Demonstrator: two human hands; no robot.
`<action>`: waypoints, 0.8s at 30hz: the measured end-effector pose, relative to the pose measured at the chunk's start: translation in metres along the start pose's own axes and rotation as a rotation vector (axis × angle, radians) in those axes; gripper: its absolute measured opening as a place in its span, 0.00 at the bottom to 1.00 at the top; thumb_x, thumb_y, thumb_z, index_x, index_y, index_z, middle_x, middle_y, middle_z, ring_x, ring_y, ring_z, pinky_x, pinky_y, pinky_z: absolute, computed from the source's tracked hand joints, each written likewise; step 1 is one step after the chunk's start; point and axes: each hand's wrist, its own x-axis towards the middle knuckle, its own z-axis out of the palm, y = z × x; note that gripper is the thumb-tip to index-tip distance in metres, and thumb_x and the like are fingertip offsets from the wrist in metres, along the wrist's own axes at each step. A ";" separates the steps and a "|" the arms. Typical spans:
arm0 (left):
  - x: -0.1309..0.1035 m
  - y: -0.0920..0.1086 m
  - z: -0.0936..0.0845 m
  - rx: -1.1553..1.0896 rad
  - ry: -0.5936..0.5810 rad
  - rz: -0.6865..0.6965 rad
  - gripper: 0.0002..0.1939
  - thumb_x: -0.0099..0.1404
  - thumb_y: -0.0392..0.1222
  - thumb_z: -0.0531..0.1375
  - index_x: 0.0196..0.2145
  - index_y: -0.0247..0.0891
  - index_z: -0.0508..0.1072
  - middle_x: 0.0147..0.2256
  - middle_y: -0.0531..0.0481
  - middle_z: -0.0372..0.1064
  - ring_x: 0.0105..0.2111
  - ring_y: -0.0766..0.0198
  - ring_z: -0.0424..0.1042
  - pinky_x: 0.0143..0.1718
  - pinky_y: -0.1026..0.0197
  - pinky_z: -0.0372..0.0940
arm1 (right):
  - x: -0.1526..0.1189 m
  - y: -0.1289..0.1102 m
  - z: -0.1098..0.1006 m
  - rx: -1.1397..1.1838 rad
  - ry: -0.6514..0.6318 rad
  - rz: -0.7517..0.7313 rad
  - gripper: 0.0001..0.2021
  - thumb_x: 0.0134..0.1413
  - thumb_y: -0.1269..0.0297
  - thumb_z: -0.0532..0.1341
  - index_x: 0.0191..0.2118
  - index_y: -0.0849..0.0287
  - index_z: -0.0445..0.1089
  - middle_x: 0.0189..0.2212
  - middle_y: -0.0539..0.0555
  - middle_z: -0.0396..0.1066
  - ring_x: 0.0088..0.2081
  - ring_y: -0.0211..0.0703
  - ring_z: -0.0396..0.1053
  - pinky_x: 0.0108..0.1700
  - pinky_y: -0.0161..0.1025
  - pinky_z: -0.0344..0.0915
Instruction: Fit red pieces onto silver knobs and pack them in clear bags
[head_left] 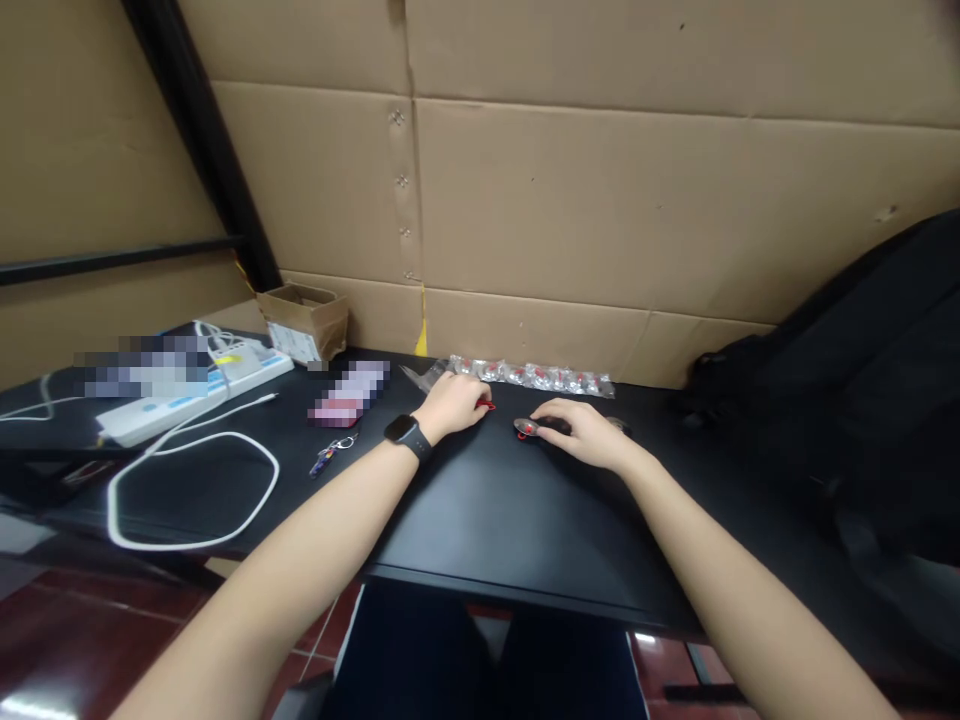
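My left hand [456, 402], with a black watch on its wrist, rests low over the black table, its fingers curled round a small red item [485, 404]. Clear plastic bags [429, 377] lie just behind it. To the right, my right hand [576, 432] pinches a small round metallic disc [526, 428] with red on it. Something dark shows under the right palm; its shape is mostly hidden. Along the back of the table runs a row of several clear packets [540, 377] with red and silver contents.
On the left are a white power strip [187, 402], a looped white cable [276, 470], a keychain [327, 457], a blurred pinkish item [349, 393] and an open cardboard box [306, 322]. A black bag [847, 400] stands at the right. Cardboard [585, 200] walls the back.
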 end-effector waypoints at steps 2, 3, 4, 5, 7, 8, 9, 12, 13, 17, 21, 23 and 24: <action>-0.001 0.002 -0.002 -0.021 0.021 0.009 0.07 0.63 0.40 0.62 0.38 0.41 0.79 0.38 0.43 0.78 0.41 0.51 0.76 0.49 0.52 0.64 | 0.005 -0.011 0.012 -0.010 0.029 -0.054 0.12 0.62 0.61 0.60 0.49 0.51 0.77 0.46 0.55 0.77 0.46 0.49 0.74 0.50 0.46 0.69; -0.001 0.003 -0.002 -0.033 0.031 0.017 0.08 0.63 0.40 0.62 0.40 0.41 0.79 0.40 0.43 0.78 0.43 0.50 0.75 0.50 0.51 0.64 | 0.006 -0.013 0.016 -0.019 0.038 -0.073 0.12 0.61 0.61 0.61 0.49 0.51 0.77 0.46 0.55 0.77 0.47 0.50 0.74 0.52 0.47 0.69; -0.001 0.004 -0.003 -0.044 0.040 0.024 0.09 0.63 0.40 0.62 0.41 0.41 0.79 0.41 0.43 0.78 0.44 0.50 0.75 0.51 0.50 0.63 | 0.006 -0.014 0.020 -0.023 0.042 -0.085 0.13 0.60 0.62 0.62 0.49 0.50 0.77 0.46 0.55 0.77 0.47 0.50 0.73 0.53 0.47 0.69; -0.001 0.005 -0.003 -0.057 0.050 0.028 0.10 0.63 0.40 0.62 0.43 0.41 0.78 0.43 0.43 0.77 0.45 0.49 0.75 0.52 0.49 0.63 | 0.006 -0.013 0.023 -0.022 0.047 -0.088 0.13 0.59 0.63 0.63 0.48 0.50 0.77 0.45 0.55 0.77 0.47 0.50 0.73 0.53 0.47 0.69; -0.001 0.007 -0.004 -0.098 0.072 0.040 0.11 0.64 0.39 0.62 0.44 0.42 0.78 0.44 0.44 0.77 0.47 0.49 0.74 0.54 0.48 0.62 | 0.005 -0.011 0.027 -0.012 0.067 -0.072 0.10 0.58 0.63 0.63 0.45 0.50 0.78 0.43 0.55 0.78 0.45 0.50 0.74 0.51 0.47 0.70; 0.000 0.009 -0.004 -0.129 0.082 0.049 0.11 0.64 0.38 0.61 0.44 0.42 0.78 0.45 0.44 0.77 0.48 0.49 0.74 0.54 0.48 0.62 | 0.005 -0.010 0.028 -0.007 0.083 -0.056 0.09 0.59 0.62 0.62 0.43 0.50 0.79 0.42 0.55 0.78 0.44 0.51 0.75 0.50 0.47 0.70; 0.000 0.011 -0.005 -0.168 0.092 0.060 0.11 0.65 0.37 0.60 0.44 0.42 0.78 0.45 0.45 0.77 0.48 0.50 0.74 0.54 0.49 0.63 | 0.006 -0.010 0.028 0.004 0.102 -0.039 0.08 0.60 0.62 0.62 0.41 0.51 0.79 0.40 0.55 0.79 0.43 0.51 0.75 0.50 0.48 0.70; 0.001 0.022 -0.007 -0.343 0.094 0.099 0.13 0.68 0.33 0.55 0.45 0.42 0.78 0.44 0.47 0.78 0.46 0.56 0.75 0.52 0.54 0.65 | 0.007 -0.010 0.023 0.123 0.179 0.032 0.10 0.63 0.58 0.60 0.40 0.53 0.79 0.40 0.56 0.79 0.42 0.51 0.75 0.49 0.49 0.71; 0.001 0.027 -0.008 -0.416 0.078 0.113 0.14 0.70 0.33 0.54 0.45 0.41 0.78 0.44 0.47 0.78 0.45 0.58 0.76 0.51 0.56 0.66 | 0.007 -0.010 0.021 0.211 0.202 0.056 0.10 0.63 0.57 0.61 0.40 0.53 0.79 0.41 0.56 0.78 0.42 0.50 0.75 0.49 0.48 0.71; 0.001 0.042 -0.006 -0.715 -0.014 0.136 0.13 0.71 0.36 0.56 0.48 0.38 0.77 0.43 0.46 0.79 0.42 0.61 0.77 0.47 0.61 0.67 | 0.004 -0.011 0.010 0.645 0.229 0.138 0.12 0.57 0.52 0.67 0.39 0.55 0.78 0.46 0.57 0.75 0.39 0.47 0.75 0.44 0.46 0.74; 0.002 0.046 0.001 -0.981 -0.063 0.072 0.14 0.67 0.39 0.62 0.50 0.35 0.78 0.41 0.44 0.79 0.39 0.60 0.78 0.43 0.61 0.69 | 0.002 -0.017 0.006 0.848 0.257 0.228 0.12 0.51 0.54 0.71 0.37 0.57 0.78 0.38 0.55 0.75 0.33 0.42 0.72 0.38 0.42 0.73; 0.003 0.046 0.002 -1.045 -0.054 0.033 0.14 0.65 0.41 0.65 0.47 0.34 0.79 0.40 0.43 0.80 0.38 0.60 0.78 0.42 0.61 0.69 | 0.003 -0.022 0.008 0.934 0.264 0.287 0.13 0.50 0.55 0.72 0.37 0.58 0.77 0.34 0.54 0.75 0.31 0.41 0.71 0.36 0.41 0.72; 0.004 0.046 0.002 -1.071 -0.048 0.016 0.14 0.64 0.41 0.66 0.46 0.34 0.80 0.39 0.43 0.80 0.37 0.60 0.77 0.41 0.61 0.69 | 0.003 -0.024 0.010 0.976 0.265 0.313 0.14 0.49 0.55 0.73 0.37 0.58 0.77 0.33 0.54 0.75 0.31 0.41 0.71 0.36 0.41 0.73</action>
